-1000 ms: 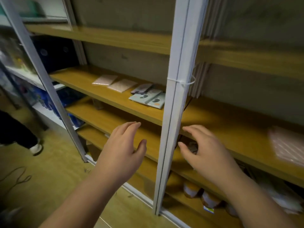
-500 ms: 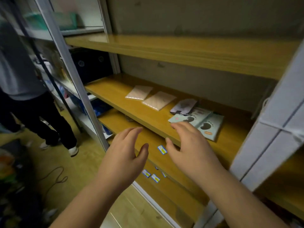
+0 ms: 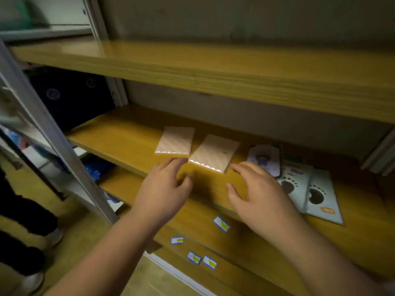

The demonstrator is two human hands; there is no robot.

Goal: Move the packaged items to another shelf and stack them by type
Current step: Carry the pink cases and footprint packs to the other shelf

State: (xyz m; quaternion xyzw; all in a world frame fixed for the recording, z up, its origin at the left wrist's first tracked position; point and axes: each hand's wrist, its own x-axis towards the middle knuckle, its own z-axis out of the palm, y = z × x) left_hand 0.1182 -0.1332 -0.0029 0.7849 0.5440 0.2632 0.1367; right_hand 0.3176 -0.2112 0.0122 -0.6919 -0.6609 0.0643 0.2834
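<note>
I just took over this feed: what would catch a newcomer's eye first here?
Two bare hands, the left hand and right hand, reach open over the wooden shelf, holding nothing. Just beyond their fingertips lie two pale pink packets side by side, with grey footprint-printed packages overlapping to the right.

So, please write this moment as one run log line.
left hand open | right hand open | reaching pink packets | nothing held

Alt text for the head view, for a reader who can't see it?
Two open hands, left and right, reach toward two pink packets lying flat on a wooden shelf. A purple packet and footprint packets lie to the right.
</note>
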